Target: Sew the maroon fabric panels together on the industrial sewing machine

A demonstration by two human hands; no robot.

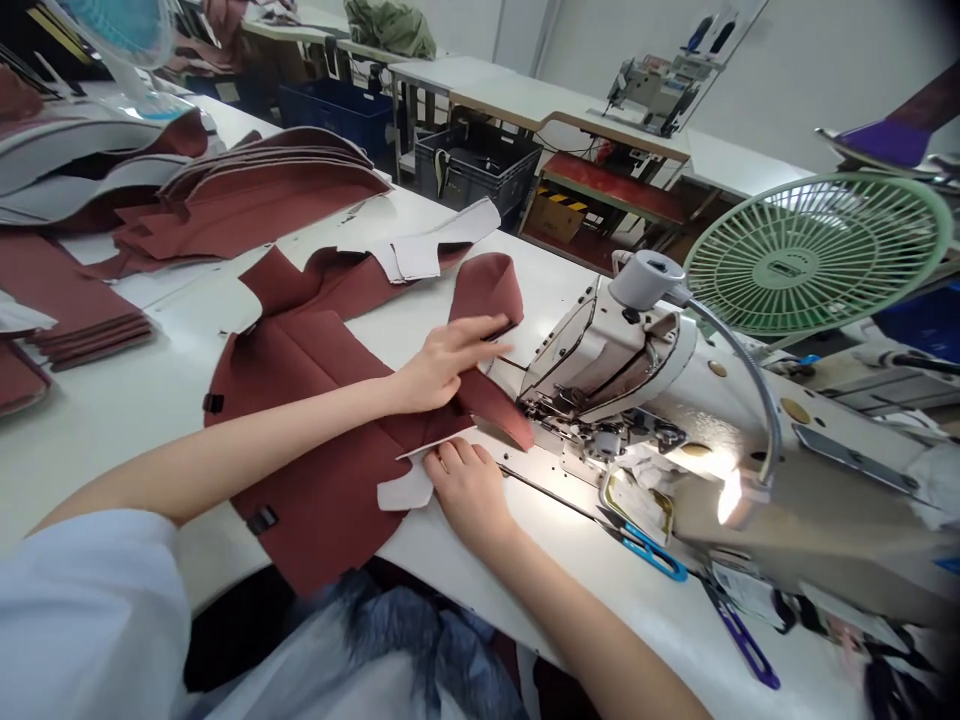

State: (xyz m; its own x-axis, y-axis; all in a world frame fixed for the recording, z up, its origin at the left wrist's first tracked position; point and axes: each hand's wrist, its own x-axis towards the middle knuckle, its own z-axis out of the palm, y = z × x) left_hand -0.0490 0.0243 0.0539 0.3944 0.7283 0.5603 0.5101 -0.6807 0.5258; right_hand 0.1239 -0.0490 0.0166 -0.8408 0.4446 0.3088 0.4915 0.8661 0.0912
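A large maroon fabric piece (315,500) lies on the sewing table, its lower part hanging over the front edge toward my lap. My left hand (450,365) rests across it with fingers stretched out, beside a folded-over maroon strip (484,285). The strip's near end lies by the needle area of the sewing machine (600,400). Closer to me, my right hand (471,490) has its fingers curled at the fabric's edge, next to a white-backed flap (406,490). What its fingertips grip is partly hidden under them. Two black clips (262,520) show on the fabric's left edge.
Blue thread snips (652,555) and purple snips (750,640) lie right of my right hand. A lit lamp (739,497) hangs over the machine bed. Stacked maroon pieces (90,300) cover the table's left side. A green fan (817,250) stands behind the machine.
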